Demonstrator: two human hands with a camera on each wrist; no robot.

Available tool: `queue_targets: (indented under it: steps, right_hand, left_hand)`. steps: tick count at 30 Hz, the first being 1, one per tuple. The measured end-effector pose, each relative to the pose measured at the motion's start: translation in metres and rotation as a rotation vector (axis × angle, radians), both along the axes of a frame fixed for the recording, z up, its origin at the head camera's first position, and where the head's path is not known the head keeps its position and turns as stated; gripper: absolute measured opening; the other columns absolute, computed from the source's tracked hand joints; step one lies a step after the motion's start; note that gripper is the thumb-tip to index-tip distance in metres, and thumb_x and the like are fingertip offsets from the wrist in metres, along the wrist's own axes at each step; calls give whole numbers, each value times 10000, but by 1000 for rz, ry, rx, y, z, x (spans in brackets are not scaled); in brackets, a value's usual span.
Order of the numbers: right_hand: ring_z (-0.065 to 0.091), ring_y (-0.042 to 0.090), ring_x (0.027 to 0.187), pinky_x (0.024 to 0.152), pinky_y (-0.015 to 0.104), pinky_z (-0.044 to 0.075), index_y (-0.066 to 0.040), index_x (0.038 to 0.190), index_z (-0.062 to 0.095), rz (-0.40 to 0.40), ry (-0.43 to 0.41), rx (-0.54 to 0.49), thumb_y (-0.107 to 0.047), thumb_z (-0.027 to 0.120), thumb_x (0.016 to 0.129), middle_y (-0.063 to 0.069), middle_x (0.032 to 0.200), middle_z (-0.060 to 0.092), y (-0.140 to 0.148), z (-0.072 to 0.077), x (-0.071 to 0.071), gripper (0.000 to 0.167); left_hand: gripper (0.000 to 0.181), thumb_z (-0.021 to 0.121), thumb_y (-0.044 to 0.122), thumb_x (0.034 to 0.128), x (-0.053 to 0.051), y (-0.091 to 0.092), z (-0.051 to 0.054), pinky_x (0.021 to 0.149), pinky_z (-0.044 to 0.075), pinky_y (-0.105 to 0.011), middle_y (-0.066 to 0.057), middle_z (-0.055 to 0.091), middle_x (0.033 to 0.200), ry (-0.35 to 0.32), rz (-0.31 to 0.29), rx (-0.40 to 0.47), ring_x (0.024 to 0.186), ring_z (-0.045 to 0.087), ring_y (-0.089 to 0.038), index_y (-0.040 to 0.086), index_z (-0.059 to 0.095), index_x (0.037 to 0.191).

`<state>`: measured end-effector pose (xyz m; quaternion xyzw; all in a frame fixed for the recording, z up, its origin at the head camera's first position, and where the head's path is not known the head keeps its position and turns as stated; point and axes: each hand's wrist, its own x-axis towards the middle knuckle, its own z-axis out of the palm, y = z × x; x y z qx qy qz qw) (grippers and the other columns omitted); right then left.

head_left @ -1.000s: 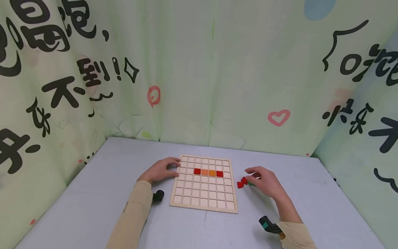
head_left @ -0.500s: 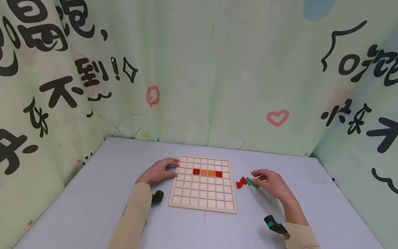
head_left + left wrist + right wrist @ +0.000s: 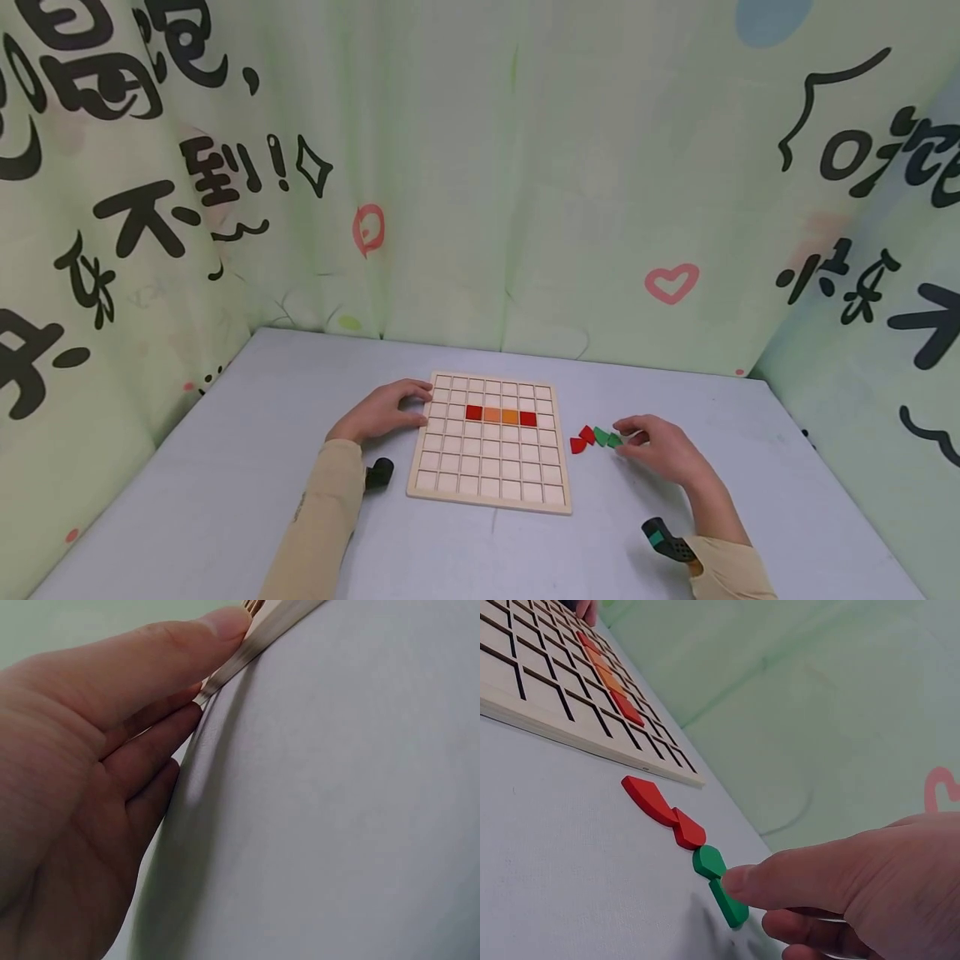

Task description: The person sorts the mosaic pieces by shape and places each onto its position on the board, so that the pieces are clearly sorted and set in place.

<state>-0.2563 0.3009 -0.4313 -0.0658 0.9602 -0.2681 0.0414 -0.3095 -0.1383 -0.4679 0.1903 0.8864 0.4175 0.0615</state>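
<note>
A light wooden grid board [image 3: 487, 450] lies flat on the table. In one of its rows sit a red square [image 3: 474, 412], two orange squares [image 3: 501, 416] and another red square [image 3: 528, 419]. My left hand [image 3: 381, 411] touches the board's left edge with thumb and fingertips spread along it. To the right of the board, two red pieces [image 3: 649, 800] and two green pieces [image 3: 709, 862] form a short chain, each with a curved side. My right hand [image 3: 660, 447] is at the rightmost green piece [image 3: 729, 904], its thumb tip overlapping it in the right wrist view.
A pale table [image 3: 247, 467] stands against a printed green curtain [image 3: 570, 183] at the back and both sides. Black devices [image 3: 380, 473] are strapped at both wrists.
My right hand has shifted right and slightly nearer, uncovering the green pieces beside the red ones. The left hand stays at the board's edge, and the squares on the board have not moved.
</note>
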Motion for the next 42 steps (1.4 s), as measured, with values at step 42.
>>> queue_targets:
  steps: [42]
  right_hand:
    - [567, 264, 925, 817, 451, 554, 14, 1227, 637, 6, 100, 24, -34, 706, 867, 147, 1066, 623, 0, -20, -2, 370]
  left_hand:
    - [347, 771, 187, 851, -1, 0, -2, 1144, 323, -434, -30, 522, 1423, -3, -8, -35, 1385, 388, -274, 99, 667, 1170]
